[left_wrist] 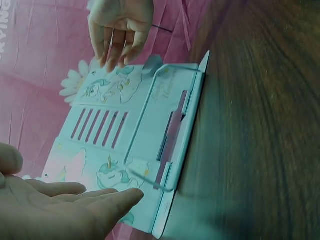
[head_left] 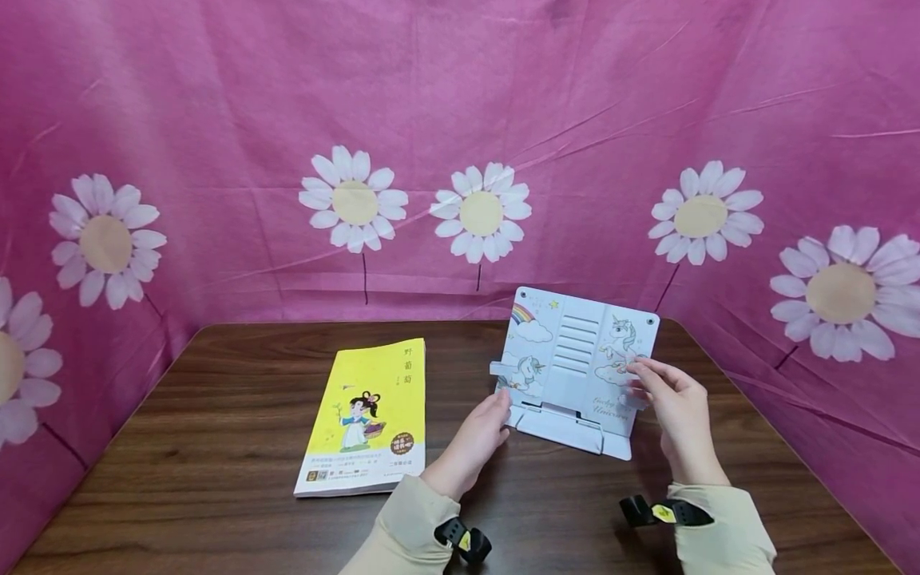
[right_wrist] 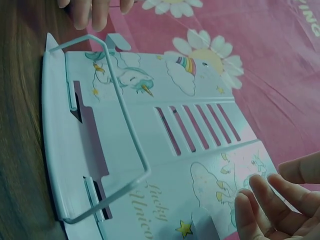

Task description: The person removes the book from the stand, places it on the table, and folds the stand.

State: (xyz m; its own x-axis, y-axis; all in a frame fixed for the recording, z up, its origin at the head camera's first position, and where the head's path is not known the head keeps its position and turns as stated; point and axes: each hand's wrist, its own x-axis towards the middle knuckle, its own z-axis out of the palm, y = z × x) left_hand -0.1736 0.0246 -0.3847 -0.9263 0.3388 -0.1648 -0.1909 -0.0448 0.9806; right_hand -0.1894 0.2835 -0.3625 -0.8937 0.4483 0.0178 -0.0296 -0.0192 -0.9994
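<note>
A white metal book stand (head_left: 568, 391) with unicorn, rainbow and cloud pictures leans back on the table, its slotted panel facing me. A white wire bar (right_wrist: 147, 165) arches out from its bottom ledge. Small bent side tabs stick out, one on the left (head_left: 497, 368). My left hand (head_left: 470, 439) is at the stand's lower left edge, palm turned inward; its fingers are extended in the left wrist view. By the right edge is my right hand (head_left: 679, 407), fingers loosely bent beside the printed unicorn. Neither hand grips the stand.
Left of the stand, a yellow book (head_left: 374, 407) with a cartoon figure on its cover lies flat on the dark wooden table (head_left: 216, 431). A pink cloth (head_left: 575, 104) with large daisies hangs behind and along both sides. Black straps (head_left: 463, 541) circle both wrists.
</note>
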